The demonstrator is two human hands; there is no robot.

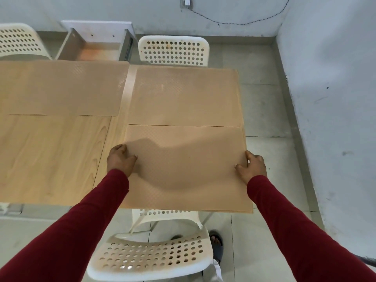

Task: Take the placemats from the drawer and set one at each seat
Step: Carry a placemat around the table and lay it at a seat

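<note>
far-left chair [19, 40] cut by frame edge, near chair's [154, 259] seat under table [50, 155]

Three placemats lay on the table [50, 155]: one far left [61, 86], one far right [183, 94], and a near-right placemat [187, 165] right up against it. A chair [174, 50] sat behind the table, another chair [150, 255] in front, and the open drawer [95, 45] was back left.

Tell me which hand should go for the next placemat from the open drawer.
Probably the left hand: the drawer lies far left, while the right hand is at the table's right edge.
</note>
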